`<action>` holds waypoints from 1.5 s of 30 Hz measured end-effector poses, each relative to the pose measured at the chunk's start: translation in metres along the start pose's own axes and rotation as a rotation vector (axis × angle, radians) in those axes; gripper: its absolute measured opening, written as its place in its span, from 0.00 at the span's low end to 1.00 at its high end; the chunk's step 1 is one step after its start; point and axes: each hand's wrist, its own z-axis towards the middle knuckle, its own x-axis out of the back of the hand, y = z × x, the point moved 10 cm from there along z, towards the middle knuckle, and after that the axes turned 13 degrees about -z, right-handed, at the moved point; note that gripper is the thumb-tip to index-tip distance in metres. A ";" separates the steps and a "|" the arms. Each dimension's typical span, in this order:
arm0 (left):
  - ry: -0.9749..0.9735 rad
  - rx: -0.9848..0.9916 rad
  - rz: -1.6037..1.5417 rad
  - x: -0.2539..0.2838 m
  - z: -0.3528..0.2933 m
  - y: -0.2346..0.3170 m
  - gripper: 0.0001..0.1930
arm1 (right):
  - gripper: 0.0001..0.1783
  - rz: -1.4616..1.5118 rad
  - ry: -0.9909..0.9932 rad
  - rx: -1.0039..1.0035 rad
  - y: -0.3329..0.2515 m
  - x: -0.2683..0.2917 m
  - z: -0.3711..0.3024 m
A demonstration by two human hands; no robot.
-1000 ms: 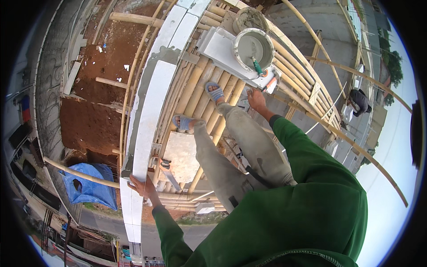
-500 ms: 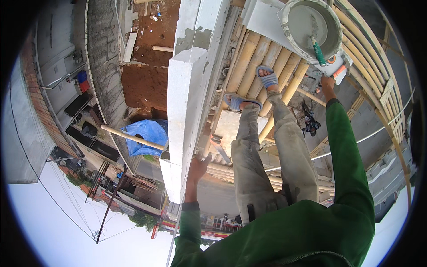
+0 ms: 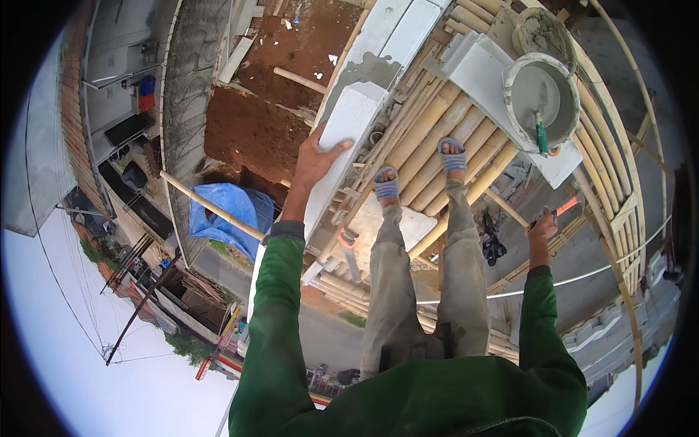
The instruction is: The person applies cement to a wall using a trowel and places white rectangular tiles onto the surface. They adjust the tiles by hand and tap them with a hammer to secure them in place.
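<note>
My left hand [image 3: 313, 164] grips a long white block [image 3: 353, 113] on top of the wall, its thumb on the near side and its fingers over the far edge. Wet grey mortar [image 3: 371, 71] lies beyond that block's end. Out to the right, my right hand [image 3: 541, 226] is closed around a tool with an orange handle [image 3: 566, 206]; the tool's other end is unclear. A mortar bucket [image 3: 512, 109] stands on white blocks [image 3: 473, 69], and a green-handled tool [image 3: 541, 135] leans in it.
Both feet stand on bamboo poles [image 3: 429, 124]. An orange-handled handsaw [image 3: 349, 247] lies beside a pale board [image 3: 408, 226]. Behind the bucket is a second bucket [image 3: 542, 33]. Curved bamboo rails [image 3: 611, 153] edge the right side. Red soil and a blue tarp [image 3: 229, 211] lie far below, left of the wall.
My left hand has moved up and forward along the wall onto the block. My right hand has drawn back from the bucket with the orange-handled tool. The view has turned.
</note>
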 end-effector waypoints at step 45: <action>0.399 -0.176 0.753 -0.006 -0.025 0.035 0.42 | 0.21 0.058 -1.001 -1.058 0.313 -0.232 -0.727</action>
